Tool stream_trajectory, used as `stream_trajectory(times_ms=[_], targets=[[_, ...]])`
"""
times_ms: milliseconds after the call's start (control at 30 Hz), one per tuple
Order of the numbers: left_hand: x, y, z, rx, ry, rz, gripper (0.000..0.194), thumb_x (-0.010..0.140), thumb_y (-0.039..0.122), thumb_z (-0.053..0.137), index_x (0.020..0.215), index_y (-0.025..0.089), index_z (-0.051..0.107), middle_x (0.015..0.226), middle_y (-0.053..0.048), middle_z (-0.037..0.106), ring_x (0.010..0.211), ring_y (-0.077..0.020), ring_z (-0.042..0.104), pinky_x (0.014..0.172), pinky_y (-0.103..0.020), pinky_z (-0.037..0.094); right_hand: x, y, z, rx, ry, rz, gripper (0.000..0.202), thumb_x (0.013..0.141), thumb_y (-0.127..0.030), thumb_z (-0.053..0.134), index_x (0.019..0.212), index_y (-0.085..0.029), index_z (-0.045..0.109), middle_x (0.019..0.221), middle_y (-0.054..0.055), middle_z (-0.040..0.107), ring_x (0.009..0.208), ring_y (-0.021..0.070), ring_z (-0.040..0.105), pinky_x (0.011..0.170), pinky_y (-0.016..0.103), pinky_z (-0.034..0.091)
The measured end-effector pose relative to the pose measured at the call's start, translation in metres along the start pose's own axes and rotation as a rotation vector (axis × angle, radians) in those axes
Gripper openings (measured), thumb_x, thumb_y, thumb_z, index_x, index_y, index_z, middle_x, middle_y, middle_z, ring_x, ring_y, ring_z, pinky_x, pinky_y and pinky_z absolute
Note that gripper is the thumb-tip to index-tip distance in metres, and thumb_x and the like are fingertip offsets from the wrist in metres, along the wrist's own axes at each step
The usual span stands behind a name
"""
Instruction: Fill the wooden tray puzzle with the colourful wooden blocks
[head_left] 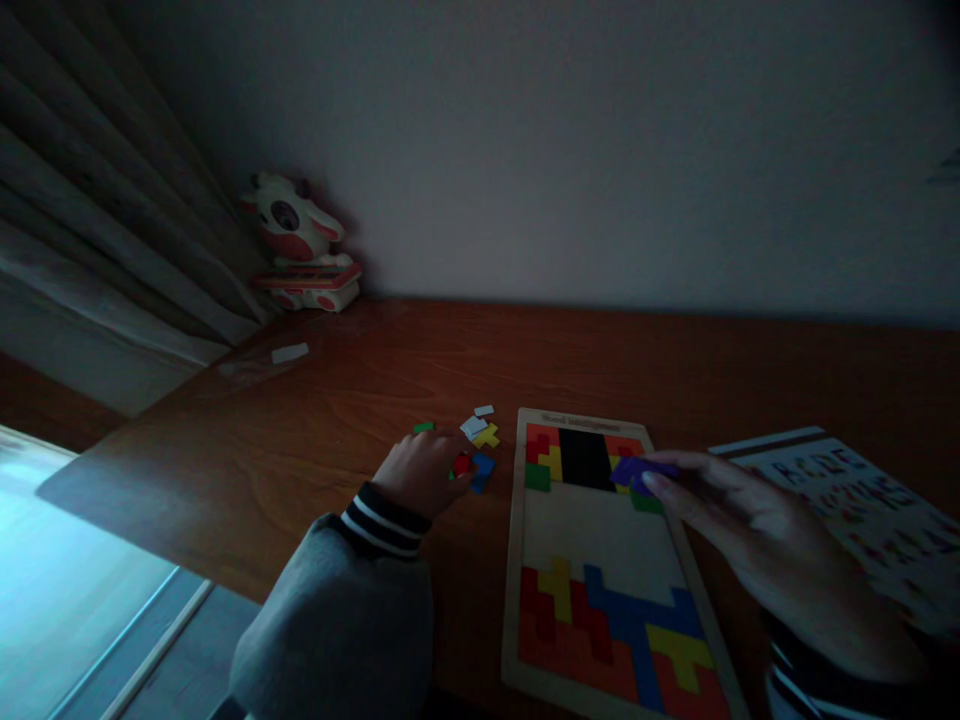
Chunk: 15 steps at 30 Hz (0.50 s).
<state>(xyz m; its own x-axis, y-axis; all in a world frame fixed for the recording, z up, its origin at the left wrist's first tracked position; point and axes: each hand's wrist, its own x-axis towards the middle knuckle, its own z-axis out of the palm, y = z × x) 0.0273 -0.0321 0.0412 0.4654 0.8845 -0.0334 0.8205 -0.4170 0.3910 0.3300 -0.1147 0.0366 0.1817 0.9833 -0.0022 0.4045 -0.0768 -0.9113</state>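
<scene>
A wooden puzzle tray point(512, 600) lies on the table, with colored pieces fitted at its near and far ends, a black block among the far ones and a bare pale middle. Over the tray's far right part, my right hand point(757, 530) pinches a purple piece point(637, 472) between thumb and fingers. My left hand point(422, 470) reaches over loose pieces left of the tray, its fingers curled down around a red piece point(462, 464). Beside it lie a blue piece point(482, 472), a yellow piece point(487, 436), a green piece point(424, 427) and pale pieces point(474, 427).
A printed letter sheet point(862, 490) lies to the right, partly behind my right hand. At the back left stands a cow-shaped toy point(300, 245), near a small white slip point(290, 353) on the table point(360, 370). A curtain point(97, 190) hangs at left.
</scene>
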Motion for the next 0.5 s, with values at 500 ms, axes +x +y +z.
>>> stream_trajectory(times_ms=[500], targets=[[0.0071,-0.0067,0.0077,0.090,-0.001,0.045,0.032,0.076,0.009,0.058,0.105,0.019,0.065,0.113,-0.009,0.065,0.099,-0.0247,0.065,0.083,-0.036,0.052,-0.0007,-0.0042,0.0015,-0.048,0.001,-0.042,0.033,0.080,-0.055,0.066,0.099,-0.029,0.074,0.100,0.004,0.076,0.096,0.0263,0.071,0.079,0.036,0.060]])
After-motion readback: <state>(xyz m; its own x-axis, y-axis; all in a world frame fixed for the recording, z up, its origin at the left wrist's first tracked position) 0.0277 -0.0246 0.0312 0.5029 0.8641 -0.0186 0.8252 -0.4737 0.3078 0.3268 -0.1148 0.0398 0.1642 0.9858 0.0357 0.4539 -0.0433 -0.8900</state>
